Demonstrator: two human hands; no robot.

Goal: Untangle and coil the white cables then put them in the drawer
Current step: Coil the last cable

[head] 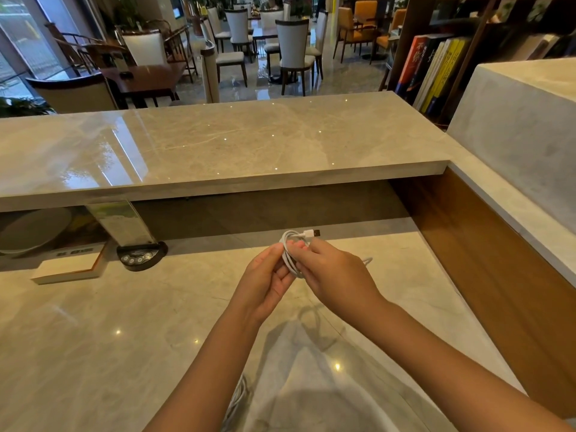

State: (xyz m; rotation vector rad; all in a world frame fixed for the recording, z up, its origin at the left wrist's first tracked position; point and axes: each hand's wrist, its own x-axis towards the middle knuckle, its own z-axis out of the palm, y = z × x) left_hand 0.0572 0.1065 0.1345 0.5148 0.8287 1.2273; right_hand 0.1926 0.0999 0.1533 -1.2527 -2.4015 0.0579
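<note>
You've got the white cable point(289, 255) up off the lower marble desk point(93, 332), bunched into a small coil between both hands. It looks light and limp, so the loops will likely spring loose the instant your pinch slackens; hold across the whole bundle where the strands cross, not on 1 strand. Your left hand point(268, 283) has thumb and fingers curled round the near side of the coil. Your right hand point(335, 275) pinches the far side, fingers closed on the loops, with the USB plug point(313, 233) poking out above your fingertips and a short loop trailing behind it. That plug is the only stiff part, a handy end to tuck. More white cable point(238, 400) lies low on the desk by your left forearm. No drawer in sight.
</note>
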